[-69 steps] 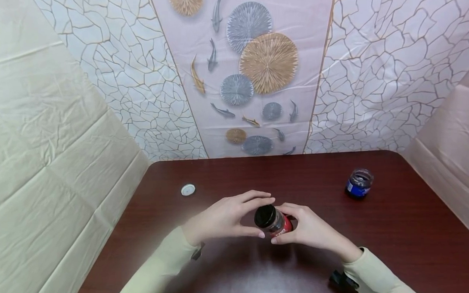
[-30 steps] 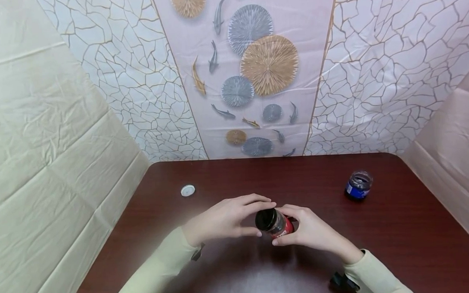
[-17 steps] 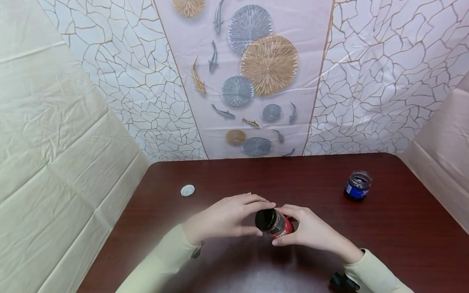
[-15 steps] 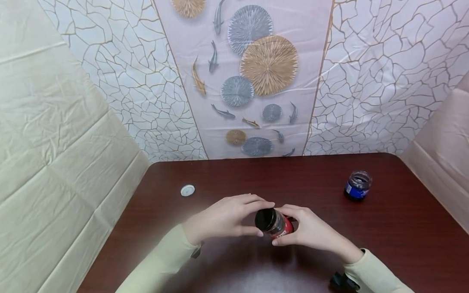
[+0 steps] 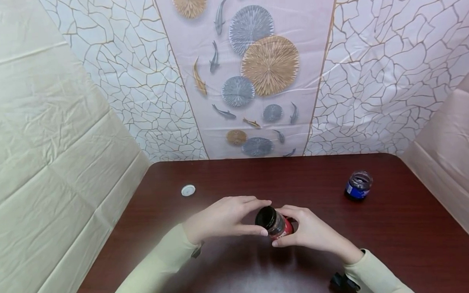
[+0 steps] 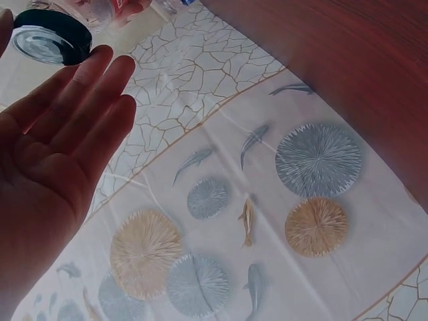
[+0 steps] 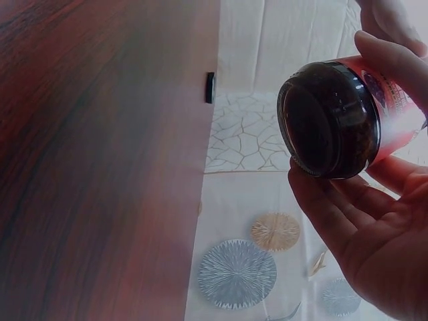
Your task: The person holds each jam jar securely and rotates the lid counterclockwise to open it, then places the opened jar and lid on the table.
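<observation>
In the head view, my right hand (image 5: 313, 229) grips a glass jar (image 5: 283, 229) with a red label, thumb on the near side and fingers on the far side. The jar is tilted, its black lid (image 5: 265, 217) pointing left toward my left hand (image 5: 227, 218). That hand pinches the lid's rim between thumb and fingertips; the left wrist view shows the lid (image 6: 52, 35) between them, with the other fingers stretched out. Dark contents show through the jar's rounded bottom (image 7: 328, 124) in the right wrist view, held above the tabletop.
A lidless glass jar (image 5: 358, 186) with a blue label and dark contents stands at the back right of the dark red table (image 5: 282, 175). Toward the back left lies a loose white-faced lid (image 5: 187, 190). Patterned cloth (image 5: 272, 119) hangs behind the table.
My left thumb has come in against the lid's rim, and the index fingertip has shifted slightly left along its upper edge. The right hand and jar stay in nearly the same place.
</observation>
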`<state>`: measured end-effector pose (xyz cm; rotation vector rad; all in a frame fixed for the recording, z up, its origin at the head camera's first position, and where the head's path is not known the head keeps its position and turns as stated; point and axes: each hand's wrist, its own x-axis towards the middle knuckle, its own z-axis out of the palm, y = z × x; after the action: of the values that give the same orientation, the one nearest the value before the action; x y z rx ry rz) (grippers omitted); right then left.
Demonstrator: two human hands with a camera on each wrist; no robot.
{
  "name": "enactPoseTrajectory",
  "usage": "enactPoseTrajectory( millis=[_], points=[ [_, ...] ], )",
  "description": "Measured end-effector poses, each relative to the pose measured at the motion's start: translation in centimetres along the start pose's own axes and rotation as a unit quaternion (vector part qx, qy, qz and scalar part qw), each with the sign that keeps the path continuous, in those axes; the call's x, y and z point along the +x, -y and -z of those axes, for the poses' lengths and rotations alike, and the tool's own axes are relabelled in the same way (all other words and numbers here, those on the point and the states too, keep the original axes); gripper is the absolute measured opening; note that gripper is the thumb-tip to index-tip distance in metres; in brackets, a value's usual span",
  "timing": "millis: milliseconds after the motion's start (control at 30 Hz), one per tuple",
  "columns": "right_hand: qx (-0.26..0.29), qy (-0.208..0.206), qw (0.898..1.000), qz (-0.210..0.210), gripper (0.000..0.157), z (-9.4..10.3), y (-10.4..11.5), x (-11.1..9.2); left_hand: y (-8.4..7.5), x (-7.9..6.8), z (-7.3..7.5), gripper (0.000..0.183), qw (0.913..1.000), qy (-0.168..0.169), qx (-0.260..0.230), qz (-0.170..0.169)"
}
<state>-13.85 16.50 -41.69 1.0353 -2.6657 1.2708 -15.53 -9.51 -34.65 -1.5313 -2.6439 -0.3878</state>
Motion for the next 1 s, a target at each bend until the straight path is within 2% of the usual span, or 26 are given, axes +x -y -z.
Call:
enactPoseTrajectory(
  millis=[467, 633, 1000],
  points=[
    [-0.002, -0.004, 1.0, 0.0, 0.063, 0.08, 0.32, -0.05, 0.14, -0.17, 0.08, 0.075, 0.9996, 0.015, -0.012, -0.019],
    [0.002, -0.001, 1.0, 0.001, 0.06, 0.05, 0.27, -0.05, 0.09, -0.09, 0.21, 0.071, 0.9996, 0.022, -0.008, -0.019],
    [0.01, 0.0, 1.0, 0.01, 0.053, -0.08, -0.08, -0.05, -0.06, 0.44, -0.34, 0.065, 0.9986, -0.012, 0.05, -0.011]
  ],
)
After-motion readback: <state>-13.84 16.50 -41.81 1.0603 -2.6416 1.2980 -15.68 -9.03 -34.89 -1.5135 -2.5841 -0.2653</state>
